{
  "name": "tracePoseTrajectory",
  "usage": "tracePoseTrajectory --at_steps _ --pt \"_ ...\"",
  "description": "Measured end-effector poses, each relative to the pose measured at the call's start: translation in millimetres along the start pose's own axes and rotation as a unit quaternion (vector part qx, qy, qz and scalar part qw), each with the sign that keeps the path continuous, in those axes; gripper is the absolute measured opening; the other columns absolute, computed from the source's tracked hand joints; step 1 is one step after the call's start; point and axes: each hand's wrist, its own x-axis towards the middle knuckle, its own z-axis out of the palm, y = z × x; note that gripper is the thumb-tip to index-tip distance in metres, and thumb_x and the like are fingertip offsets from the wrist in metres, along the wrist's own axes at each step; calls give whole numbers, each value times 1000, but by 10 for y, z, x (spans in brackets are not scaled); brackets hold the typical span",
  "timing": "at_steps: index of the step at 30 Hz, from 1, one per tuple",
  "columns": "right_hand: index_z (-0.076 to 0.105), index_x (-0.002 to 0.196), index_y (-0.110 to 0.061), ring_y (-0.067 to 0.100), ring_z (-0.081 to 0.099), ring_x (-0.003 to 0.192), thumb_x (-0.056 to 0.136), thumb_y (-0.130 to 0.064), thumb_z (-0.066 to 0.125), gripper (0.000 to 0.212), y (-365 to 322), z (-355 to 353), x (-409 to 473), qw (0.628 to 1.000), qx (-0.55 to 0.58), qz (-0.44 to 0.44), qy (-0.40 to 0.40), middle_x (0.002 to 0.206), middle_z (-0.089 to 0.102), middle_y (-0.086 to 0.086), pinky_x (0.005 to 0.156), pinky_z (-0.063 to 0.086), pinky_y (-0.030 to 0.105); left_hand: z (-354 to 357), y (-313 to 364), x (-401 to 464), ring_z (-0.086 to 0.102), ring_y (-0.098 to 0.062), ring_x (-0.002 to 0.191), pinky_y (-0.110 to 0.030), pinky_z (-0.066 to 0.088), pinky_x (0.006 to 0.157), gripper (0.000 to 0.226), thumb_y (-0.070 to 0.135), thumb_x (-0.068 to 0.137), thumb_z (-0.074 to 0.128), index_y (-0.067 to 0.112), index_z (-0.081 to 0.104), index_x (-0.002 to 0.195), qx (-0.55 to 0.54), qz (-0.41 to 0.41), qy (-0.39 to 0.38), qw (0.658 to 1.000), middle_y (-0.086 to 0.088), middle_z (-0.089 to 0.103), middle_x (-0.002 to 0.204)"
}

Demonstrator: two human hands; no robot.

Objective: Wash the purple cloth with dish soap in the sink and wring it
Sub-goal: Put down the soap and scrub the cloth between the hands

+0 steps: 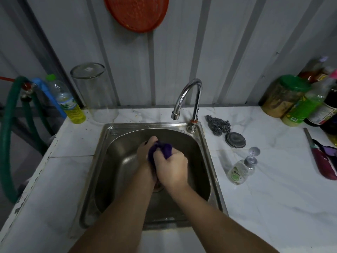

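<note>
The purple cloth is bunched into a wad over the middle of the steel sink. Both hands clasp it. My left hand holds its left side, partly hidden behind the right. My right hand grips it from the front and right, fingers curled tight. A small clear dish soap bottle with a grey cap lies tilted on the counter right of the sink. The chrome tap arches over the basin's back edge; no water shows from its spout.
A steel scourer and a round metal lid lie right of the tap. Jars and bottles crowd the back right corner. A knife lies at the right edge. A yellow-liquid bottle, a glass jar and a green hose stand left.
</note>
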Motion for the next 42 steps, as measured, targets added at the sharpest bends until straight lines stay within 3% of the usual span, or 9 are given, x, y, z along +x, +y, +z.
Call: tracePoseTrajectory --at_steps 6,10,16,19,22,28,33,37,42 --pt "57 61 -22 19 64 63 92 -37 62 35 161 -288 565 996 -18 91 12 64 65 1 63 46 28 -14 -184 -158 66 -23 62 -39 55 69 11 29 63 69 21 72 56 16 -53 -99 994 -2 67 59" --pt "63 64 -18 29 71 76 86 -40 62 31 102 -329 577 991 39 125 19 70 70 6 75 60 43 -111 -67 -53 79 -31 74 -53 63 70 23 41 71 76 23 78 86 -15 -57 -36 998 -7 81 78" --pt "58 61 -31 8 59 50 74 -58 59 30 -66 30 -9 988 -84 -119 -43 48 57 -9 51 49 29 -99 -130 -4 50 -12 38 -24 43 56 51 30 99 50 18 56 50 -112 -52 -51 991 2 45 39" --pt "61 65 -23 20 67 64 78 -56 57 36 -125 -53 219 996 -73 -27 48 61 66 -4 61 54 30 -9 -208 -125 57 -13 37 -17 47 44 52 23 92 50 17 62 42 -93 -59 -92 990 -1 53 41" --pt "64 69 -20 18 67 67 90 -38 63 28 -81 -294 508 997 -46 65 22 68 70 2 68 52 32 49 -190 -236 66 -19 54 -30 55 57 35 30 84 58 19 69 52 -3 -68 -108 992 -5 65 57" --pt "62 69 -27 7 59 51 74 -53 57 27 -22 74 9 996 -40 -84 -20 57 63 -6 50 46 25 -76 -32 -65 47 -16 52 -21 44 48 29 13 91 56 18 46 64 -14 -10 -50 999 4 49 52" --pt "62 66 -19 25 68 70 90 -41 62 33 62 -325 588 995 -61 75 25 65 67 -1 62 47 27 24 -120 -303 77 -26 62 -39 63 58 45 38 91 63 11 79 59 -40 -121 -122 984 -10 78 68" --pt "71 75 -14 34 75 81 86 -47 70 35 169 -457 690 982 94 162 -15 73 76 7 80 60 41 -92 2 -320 79 -34 81 -47 65 68 45 54 90 66 20 83 67 -36 -139 -155 977 -14 82 90" --pt "73 92 -19 30 77 84 82 -49 73 31 20 -685 816 982 93 159 -34 89 80 9 86 62 47 -182 66 -337 79 -30 88 -45 64 76 22 14 94 68 4 69 114 45 -126 -172 976 -14 82 96"
